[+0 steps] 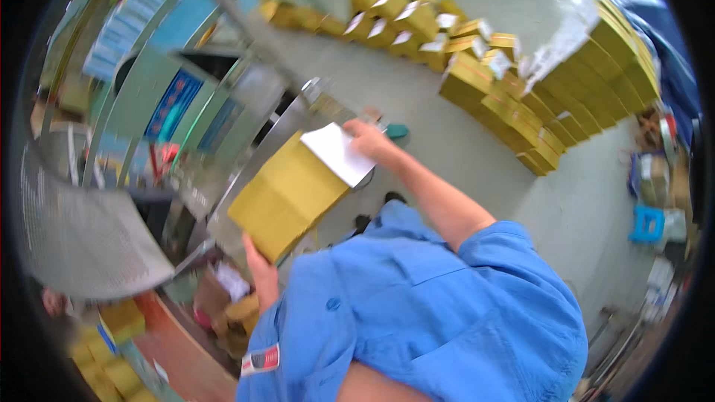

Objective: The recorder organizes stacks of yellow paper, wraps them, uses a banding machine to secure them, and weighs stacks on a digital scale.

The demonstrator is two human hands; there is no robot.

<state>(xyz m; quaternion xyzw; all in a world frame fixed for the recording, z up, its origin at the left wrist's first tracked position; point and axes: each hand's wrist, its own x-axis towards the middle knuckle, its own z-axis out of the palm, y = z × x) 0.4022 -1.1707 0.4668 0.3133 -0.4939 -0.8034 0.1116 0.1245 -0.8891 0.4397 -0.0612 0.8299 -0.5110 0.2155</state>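
Observation:
A yellow cardboard box (287, 190) is in front of me, held tilted beside a metal-topped bench. My left hand (262, 272) grips its near left corner, with the thumb along the edge and the other fingers hidden. At the far right end, a white sheet of paper (335, 150) lies over the box top. My right hand (366, 140) is closed on the paper's outer edge and the end of the box; its fingertips are partly hidden.
A green machine frame (141, 97) and a grey perforated metal panel (82, 227) stand on the left. Rows of yellow boxes (477, 82) and a taller stack (611, 67) are on the floor ahead. A blue stool (646, 223) is at the far right.

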